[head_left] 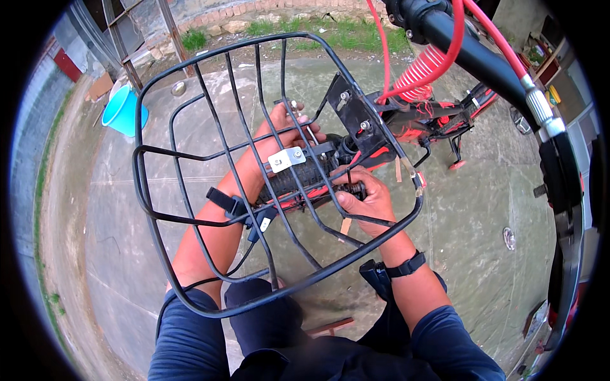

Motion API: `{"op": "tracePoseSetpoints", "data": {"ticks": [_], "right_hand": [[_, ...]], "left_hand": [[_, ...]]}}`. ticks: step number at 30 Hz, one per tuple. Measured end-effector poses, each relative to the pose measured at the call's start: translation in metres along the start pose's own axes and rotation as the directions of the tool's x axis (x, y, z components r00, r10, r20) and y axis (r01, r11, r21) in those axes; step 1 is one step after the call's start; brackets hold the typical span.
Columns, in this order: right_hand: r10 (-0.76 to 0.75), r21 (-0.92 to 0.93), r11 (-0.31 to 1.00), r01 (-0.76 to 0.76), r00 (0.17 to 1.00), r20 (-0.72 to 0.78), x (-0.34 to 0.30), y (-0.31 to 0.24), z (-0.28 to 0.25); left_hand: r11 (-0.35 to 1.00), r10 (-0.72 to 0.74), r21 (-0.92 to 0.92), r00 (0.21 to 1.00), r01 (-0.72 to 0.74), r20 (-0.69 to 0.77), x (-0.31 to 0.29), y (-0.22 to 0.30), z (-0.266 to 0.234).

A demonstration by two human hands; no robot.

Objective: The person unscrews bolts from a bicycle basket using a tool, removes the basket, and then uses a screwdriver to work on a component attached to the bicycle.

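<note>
A black wire basket [150,219] is fixed in front of the bike's handlebar [502,60], and I see both hands through its bars. Under the basket, my left hand [289,130] is closed by a thin metal rod [311,134] and a bolt; what its fingers grip is partly hidden. My right hand [372,200] curls round a dark ribbed part beside the front tire [286,184], thumb toward the wheel. A silver plate [286,159] with two bolts sits on the basket's bars. A black plate [352,108] with bolts joins the basket's rear.
Red cables [459,51] loop from the handlebar, and a red coiled cord [418,75] hangs behind the basket. A blue bucket [122,112] stands on the concrete floor [121,209] at the far left. The brake lever [567,254] curves down the right side.
</note>
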State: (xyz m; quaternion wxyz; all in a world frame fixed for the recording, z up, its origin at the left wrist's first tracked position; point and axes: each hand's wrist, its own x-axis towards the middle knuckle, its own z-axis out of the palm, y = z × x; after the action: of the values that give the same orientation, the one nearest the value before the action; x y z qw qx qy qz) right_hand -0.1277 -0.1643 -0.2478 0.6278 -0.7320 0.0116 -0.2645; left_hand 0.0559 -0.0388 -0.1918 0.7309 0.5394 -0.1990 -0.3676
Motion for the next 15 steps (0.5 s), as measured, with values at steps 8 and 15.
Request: {"op": "tracePoseSetpoints", "data": {"ticks": [8,15], "right_hand": [[0.006,0.003,1.000,-0.007,1.000,0.031,0.003,-0.008,0.000],[-0.013,-0.016,1.000,0.014,1.000,0.012,-0.002,0.001,0.000]], "left_hand": [[0.964,-0.218,0.124,0.968,0.233,-0.124,0.005,-0.006,-0.014],[0.999,-0.037,-0.001,0.971,0.038,-0.234,0.004,-0.006,-0.023]]}}
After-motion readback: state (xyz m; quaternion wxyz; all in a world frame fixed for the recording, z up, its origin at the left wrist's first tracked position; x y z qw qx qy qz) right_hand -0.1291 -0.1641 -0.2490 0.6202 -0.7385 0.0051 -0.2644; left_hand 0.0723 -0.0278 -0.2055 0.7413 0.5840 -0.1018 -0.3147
